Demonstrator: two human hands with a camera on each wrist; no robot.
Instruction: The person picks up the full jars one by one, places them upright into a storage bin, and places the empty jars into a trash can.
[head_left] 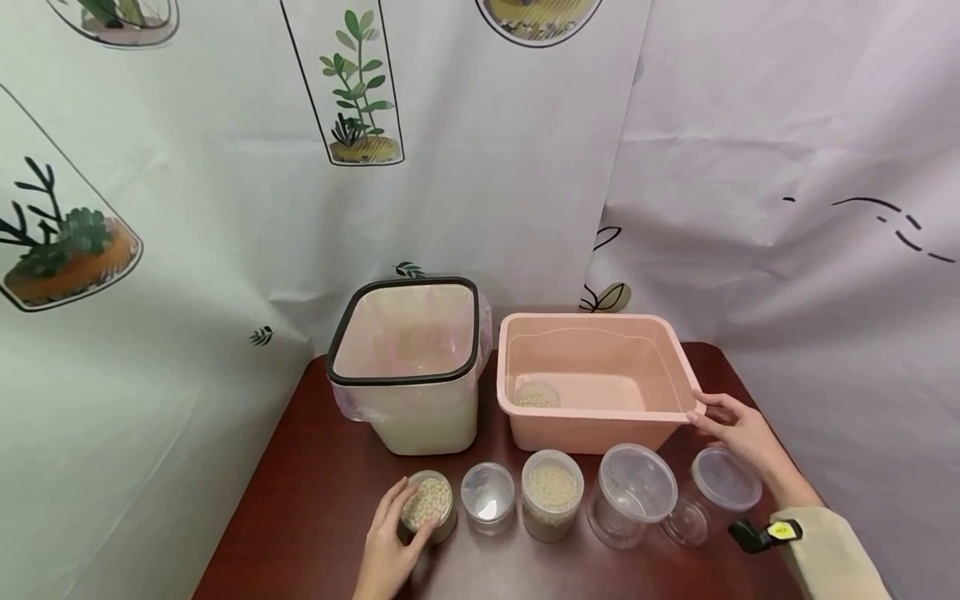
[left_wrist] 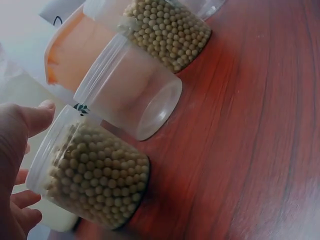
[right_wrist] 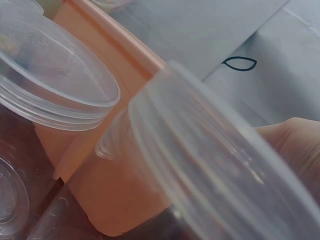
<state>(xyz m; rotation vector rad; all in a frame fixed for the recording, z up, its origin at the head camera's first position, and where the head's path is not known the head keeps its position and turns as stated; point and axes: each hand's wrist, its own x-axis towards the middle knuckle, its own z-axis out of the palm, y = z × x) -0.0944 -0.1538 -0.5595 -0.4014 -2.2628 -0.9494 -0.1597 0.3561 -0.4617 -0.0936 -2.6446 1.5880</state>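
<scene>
My left hand [head_left: 393, 529] is at the leftmost jar of beans [head_left: 431, 502], a clear lidded jar full of pale round beans. In the left wrist view the thumb [left_wrist: 40, 117] is spread just above one side of its lid, while the other fingertips [left_wrist: 29, 210] lie at the opposite side. My right hand [head_left: 735, 425] holds the front right corner of the pink basin [head_left: 592, 414], fingers on the rim and thumb in front. The right wrist view has a clear jar [right_wrist: 200, 145] close up, hiding most of that hand.
Beside the left jar stand an empty jar [head_left: 489, 500], another bean jar [head_left: 553, 492], a taller empty jar [head_left: 633, 492] and an empty jar [head_left: 726, 482] at the right. One bean jar [head_left: 536, 396] is inside the basin. A black-rimmed bin [head_left: 427, 417] stands behind, lined with plastic.
</scene>
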